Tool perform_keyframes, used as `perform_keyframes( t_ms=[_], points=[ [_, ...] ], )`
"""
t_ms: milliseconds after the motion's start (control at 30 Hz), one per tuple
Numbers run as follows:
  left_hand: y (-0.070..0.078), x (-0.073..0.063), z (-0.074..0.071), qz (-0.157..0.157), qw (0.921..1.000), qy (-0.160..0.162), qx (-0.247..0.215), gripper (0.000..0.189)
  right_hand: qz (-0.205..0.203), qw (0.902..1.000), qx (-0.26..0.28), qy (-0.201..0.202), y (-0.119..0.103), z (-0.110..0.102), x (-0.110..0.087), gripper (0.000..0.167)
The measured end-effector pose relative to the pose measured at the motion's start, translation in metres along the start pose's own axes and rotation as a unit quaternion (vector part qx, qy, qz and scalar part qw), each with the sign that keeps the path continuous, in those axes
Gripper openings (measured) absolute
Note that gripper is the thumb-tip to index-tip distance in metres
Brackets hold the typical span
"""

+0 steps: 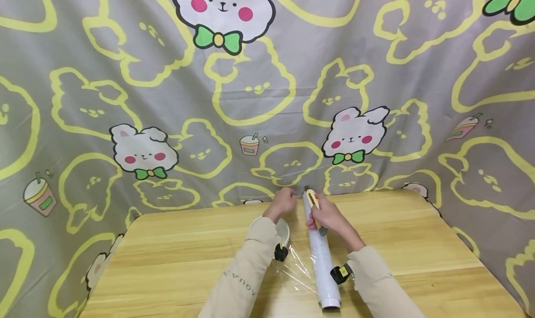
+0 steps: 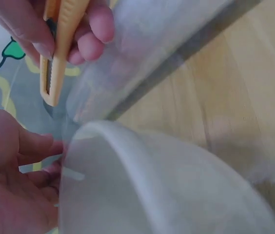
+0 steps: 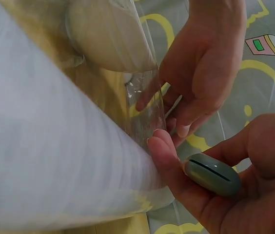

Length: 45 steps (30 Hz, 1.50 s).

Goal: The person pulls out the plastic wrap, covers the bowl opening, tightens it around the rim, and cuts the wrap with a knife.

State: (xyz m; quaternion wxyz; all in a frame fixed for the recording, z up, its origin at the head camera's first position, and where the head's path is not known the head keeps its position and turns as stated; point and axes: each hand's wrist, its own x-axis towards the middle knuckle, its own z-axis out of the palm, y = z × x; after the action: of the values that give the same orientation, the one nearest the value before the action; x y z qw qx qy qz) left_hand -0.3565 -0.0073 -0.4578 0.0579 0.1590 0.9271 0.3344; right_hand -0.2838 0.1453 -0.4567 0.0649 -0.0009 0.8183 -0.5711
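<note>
Nearest, the roll (image 1: 323,267) lies on the table (image 1: 167,257), clear film (image 1: 296,269) spreading over the white bowl (image 1: 284,232); farther up, the right hand (image 1: 329,213) grips a yellow cutter (image 1: 311,198), the left hand (image 1: 285,201) at the film's edge (pinching? can't tell); curtain (image 1: 280,134) behind!

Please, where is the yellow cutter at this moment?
In the head view, the yellow cutter is in the right hand, at the far end of the film roll.

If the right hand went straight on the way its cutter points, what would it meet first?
The right hand would probably meet the cloth beyond the table: in the head view the cutter points that way, though depth is unclear.
</note>
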Motion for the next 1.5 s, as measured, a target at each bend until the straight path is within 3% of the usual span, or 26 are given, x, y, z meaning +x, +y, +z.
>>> perform_keyframes(
  t_ms=[300,500,700,867,967,1200,1367,1500],
  points=[
    [-0.013,0.005,-0.003,0.005,0.9992,0.026,-0.031,0.020,-0.010,0.9988,-0.048,0.004,-0.003,0.006,0.003,0.057],
    [-0.011,0.002,-0.002,-0.007,0.9978,0.042,-0.050,0.016,-0.015,0.9967,-0.080,0.008,-0.003,0.008,0.006,0.052],
    [-0.006,0.002,0.001,-0.017,0.9916,0.039,-0.123,0.015,-0.016,0.9947,-0.101,0.011,-0.003,0.007,0.005,0.051],
    [-0.009,0.000,0.005,-0.032,0.9801,0.019,-0.195,0.017,-0.004,0.9956,-0.093,0.012,-0.001,0.010,0.006,0.058],
    [-0.011,-0.001,0.006,-0.040,0.9687,0.008,-0.245,0.021,-0.004,0.9953,-0.095,0.016,-0.001,0.012,0.006,0.061],
    [-0.013,0.000,0.005,-0.048,0.9497,-0.017,-0.309,0.022,-0.012,0.9917,-0.127,0.019,-0.007,0.012,0.007,0.062],
    [-0.012,0.002,0.006,-0.063,0.9298,-0.037,-0.361,0.022,-0.007,0.9903,-0.138,0.016,-0.008,0.014,0.010,0.060],
    [-0.011,0.004,0.008,-0.067,0.9212,-0.039,-0.381,0.021,-0.009,0.9892,-0.145,0.018,-0.008,0.014,0.012,0.059]
  ],
)
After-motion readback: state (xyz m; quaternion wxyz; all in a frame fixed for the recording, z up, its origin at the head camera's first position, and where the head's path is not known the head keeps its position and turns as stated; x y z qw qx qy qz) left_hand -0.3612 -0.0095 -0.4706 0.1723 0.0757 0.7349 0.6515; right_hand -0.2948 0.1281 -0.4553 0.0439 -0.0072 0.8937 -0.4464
